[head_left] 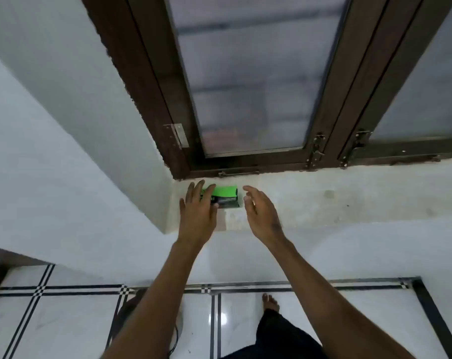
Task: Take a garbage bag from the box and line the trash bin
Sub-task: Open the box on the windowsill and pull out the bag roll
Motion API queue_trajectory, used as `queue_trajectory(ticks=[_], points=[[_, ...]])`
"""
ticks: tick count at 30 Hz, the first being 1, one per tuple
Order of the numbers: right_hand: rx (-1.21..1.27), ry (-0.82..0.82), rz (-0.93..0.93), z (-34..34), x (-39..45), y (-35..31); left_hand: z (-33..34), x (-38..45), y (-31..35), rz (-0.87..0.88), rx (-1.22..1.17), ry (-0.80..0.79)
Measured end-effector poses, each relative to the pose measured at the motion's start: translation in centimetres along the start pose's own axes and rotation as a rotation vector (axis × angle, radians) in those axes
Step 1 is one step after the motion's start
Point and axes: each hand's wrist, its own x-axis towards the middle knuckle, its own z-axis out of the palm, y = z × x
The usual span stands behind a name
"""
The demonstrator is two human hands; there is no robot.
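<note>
A small green and black garbage bag box lies on the pale stone window sill, near the sill's left corner. My left hand reaches over the box's left end, its fingers spread and resting on or just above it. Just right of the box, my right hand hovers with its fingers apart, holding nothing. Whether the left fingers grip the box is unclear. No trash bin is clearly in view.
A dark brown window frame with frosted panes and metal latches stands right behind the box. White walls close in on the left. Below is a white tiled floor with black lines, my bare foot, and a dark curved object under my left forearm.
</note>
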Motion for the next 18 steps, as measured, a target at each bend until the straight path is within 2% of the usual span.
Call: queue_trajectory(ticks=[4, 8, 11, 15, 18], points=[[0.124, -0.097, 0.098, 0.1, 2.5, 0.8, 1.4, 1.3, 0.4, -0.056, 0.015, -0.073], [0.219, -0.186, 0.102, -0.3, 4.8, 1.4, 1.8, 1.7, -0.2, -0.055, -0.051, 0.018], [0.263, -0.268, 0.104, -0.9, 5.5, 2.1, 1.6, 1.9, -0.3, -0.069, -0.157, 0.019], [0.18, -0.311, 0.097, -1.4, 6.4, 1.8, 1.5, 2.1, -0.8, -0.025, -0.191, 0.032], [0.04, -0.211, 0.125, -1.6, 6.0, 2.1, 1.1, 2.1, -1.2, -0.024, -0.256, 0.059]])
